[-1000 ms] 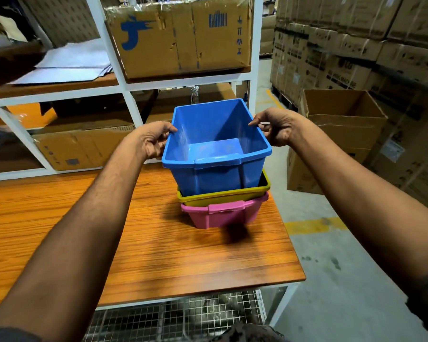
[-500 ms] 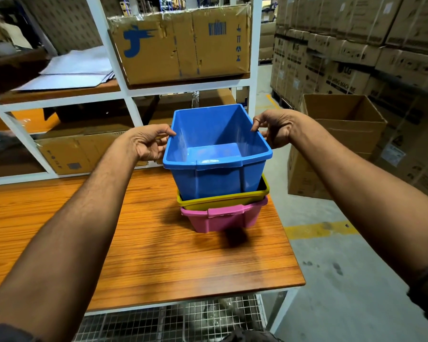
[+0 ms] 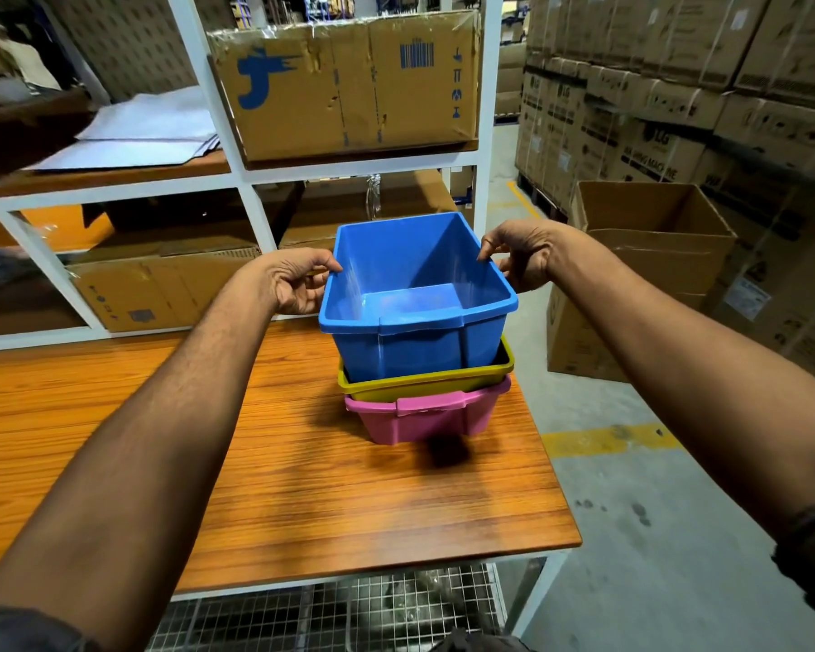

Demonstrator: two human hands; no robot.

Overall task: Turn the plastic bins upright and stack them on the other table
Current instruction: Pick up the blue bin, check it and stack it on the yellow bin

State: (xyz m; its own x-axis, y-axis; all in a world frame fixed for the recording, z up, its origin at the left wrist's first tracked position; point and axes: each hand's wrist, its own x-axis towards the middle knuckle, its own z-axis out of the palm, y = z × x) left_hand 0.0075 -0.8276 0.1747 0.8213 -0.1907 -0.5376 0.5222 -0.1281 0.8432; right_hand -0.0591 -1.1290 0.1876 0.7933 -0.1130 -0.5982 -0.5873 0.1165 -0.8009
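Plastic bins are seen nested upright in a stack of three near the far right corner of the wooden table (image 3: 255, 487). At far left, white sheets (image 3: 133, 134) are laid on the upper shelf of a white rack (image 3: 198, 77); a taped cardboard box (image 3: 349, 82) is shelved to their right, above the stack. The left hand (image 3: 292, 284) is pressed to the left rim of the blue bin (image 3: 415, 350), thumb and fingertips pinched on the rim edge. The blue bin is set topmost, open side up, sunk partway into the yellow bin (image 3: 424, 383), which is seated in the pink bin (image 3: 424, 416); the pink bin is rested on the tabletop. The right hand (image 3: 523, 256) is placed at the right rim of the blue bin, fingertips closed on the edge, thumb hidden behind the wall. Wire mesh (image 3: 349, 609) is visible under the table. To the right, an open cardboard carton (image 3: 645, 275) is stood on the concrete floor, with stacked boxes (image 3: 678, 87) behind
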